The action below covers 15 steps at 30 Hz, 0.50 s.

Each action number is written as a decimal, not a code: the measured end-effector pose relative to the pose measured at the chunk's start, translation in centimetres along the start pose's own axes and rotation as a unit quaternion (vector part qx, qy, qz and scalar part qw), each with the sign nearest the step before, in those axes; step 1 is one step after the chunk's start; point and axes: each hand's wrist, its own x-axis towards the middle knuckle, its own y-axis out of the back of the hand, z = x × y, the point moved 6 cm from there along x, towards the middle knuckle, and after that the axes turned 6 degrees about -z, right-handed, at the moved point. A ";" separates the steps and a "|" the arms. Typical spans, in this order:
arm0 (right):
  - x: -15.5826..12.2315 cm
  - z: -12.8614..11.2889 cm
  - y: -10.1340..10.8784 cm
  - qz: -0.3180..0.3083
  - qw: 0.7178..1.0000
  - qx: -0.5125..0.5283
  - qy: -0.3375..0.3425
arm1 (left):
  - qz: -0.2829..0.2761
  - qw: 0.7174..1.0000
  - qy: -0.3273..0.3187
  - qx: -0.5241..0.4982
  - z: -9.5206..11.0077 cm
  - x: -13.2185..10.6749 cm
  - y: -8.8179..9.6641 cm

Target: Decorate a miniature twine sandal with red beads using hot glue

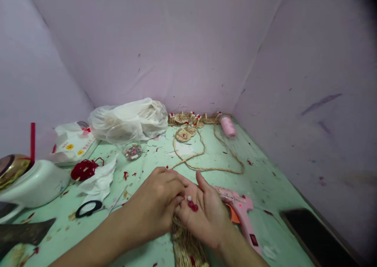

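My right hand (206,214) lies palm up over a woven straw piece (188,247) at the near edge of the green table (265,180). Small red and white beads (192,204) rest in its cupped palm, fingers partly curled. My left hand (157,206) is closed, its fingertips pinching at the beads in the right palm; what it pinches is too small to name. A pink glue gun (241,216) lies just right of my right hand.
A straw rope (206,161) loops from small woven coils (185,125) by the back wall, next to a pink thread spool (228,126). Plastic bags (129,119), a bead dish (133,151), red yarn (84,169), tissue (98,180), scissors (88,208), a white appliance (32,184) and a phone (318,235) surround the hands.
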 end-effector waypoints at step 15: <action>0.0 -0.7 2.1 0.005 0.996 -0.060 -0.072 | 0.235 0.891 0.345 0.177 -14.2 -3.2 16.4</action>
